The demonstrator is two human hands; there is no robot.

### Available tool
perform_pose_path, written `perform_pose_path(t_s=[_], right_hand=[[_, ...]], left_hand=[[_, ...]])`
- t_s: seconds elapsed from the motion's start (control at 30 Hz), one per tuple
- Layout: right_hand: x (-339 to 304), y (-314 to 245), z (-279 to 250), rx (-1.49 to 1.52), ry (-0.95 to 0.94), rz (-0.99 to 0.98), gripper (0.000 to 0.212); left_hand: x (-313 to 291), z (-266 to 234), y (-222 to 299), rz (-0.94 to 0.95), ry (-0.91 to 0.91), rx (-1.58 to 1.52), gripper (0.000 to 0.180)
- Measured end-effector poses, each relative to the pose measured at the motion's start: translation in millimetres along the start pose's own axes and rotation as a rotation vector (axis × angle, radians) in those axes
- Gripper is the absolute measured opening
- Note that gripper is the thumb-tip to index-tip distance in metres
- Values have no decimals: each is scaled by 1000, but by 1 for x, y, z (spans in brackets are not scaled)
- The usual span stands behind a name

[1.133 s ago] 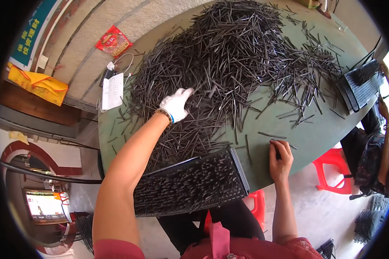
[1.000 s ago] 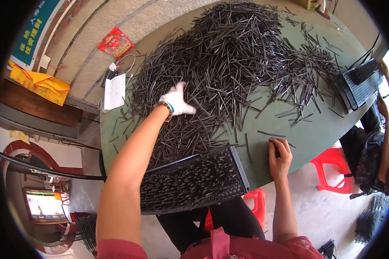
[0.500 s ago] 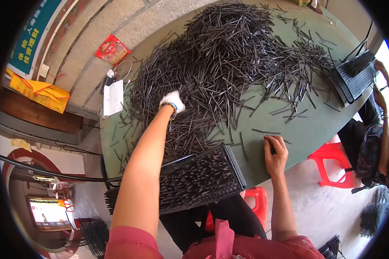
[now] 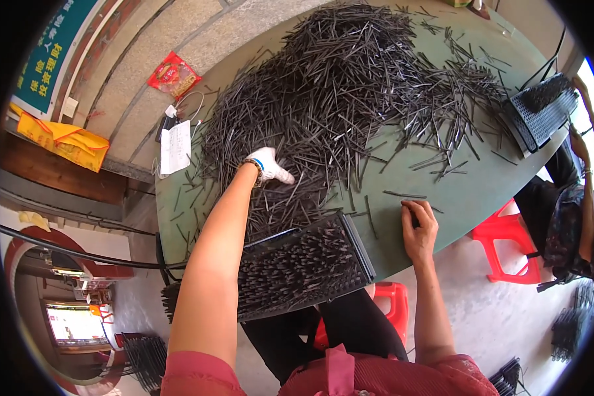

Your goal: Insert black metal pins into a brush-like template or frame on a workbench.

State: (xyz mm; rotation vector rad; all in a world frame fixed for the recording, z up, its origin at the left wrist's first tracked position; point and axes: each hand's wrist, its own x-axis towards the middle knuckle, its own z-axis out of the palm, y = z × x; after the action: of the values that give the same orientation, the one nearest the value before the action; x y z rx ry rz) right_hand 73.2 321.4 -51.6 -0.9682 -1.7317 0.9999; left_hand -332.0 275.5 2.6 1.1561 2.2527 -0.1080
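My left hand, in a white glove, is over the near left part of a big heap of thin black strips. Its thumb side points right, away from the other fingers, and no strip is seen gripped in it. My bare right hand rests at the table's near edge, fingers curled in toward the thumb; whatever they hold, if anything, is hidden. One loose black strip lies just beyond it. Below my left hand, a black perforated tray packed with upright strips tilts against the table edge over my lap, partly covered by my left forearm.
The green table carries scattered strips. A red snack packet, a white paper and a cable lie at left. Another person's hands are beside a second tray at right. Red stools stand below.
My left hand has shifted slightly and turned, its thumb side now spread to the right over the strips. The right hand has stayed nearly where it was.
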Motion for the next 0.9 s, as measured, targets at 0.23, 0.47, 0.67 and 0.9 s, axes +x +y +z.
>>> perform_pose_path(t_s=[0.23, 0.47, 0.67, 0.9], right_hand=[[-2, 4, -2, -11, 13, 23, 10], [0, 2, -3, 21, 43, 2, 10], [-1, 3, -1, 37, 42, 15, 10], [1, 2, -2, 38, 50, 16, 10]], left_hand=[[-21, -1, 53, 77, -244, 311, 95], [-29, -1, 79, -15, -163, 389, 101], [-22, 4, 63, 37, -255, 398, 92], [-63, 14, 73, 87, -158, 528, 54]])
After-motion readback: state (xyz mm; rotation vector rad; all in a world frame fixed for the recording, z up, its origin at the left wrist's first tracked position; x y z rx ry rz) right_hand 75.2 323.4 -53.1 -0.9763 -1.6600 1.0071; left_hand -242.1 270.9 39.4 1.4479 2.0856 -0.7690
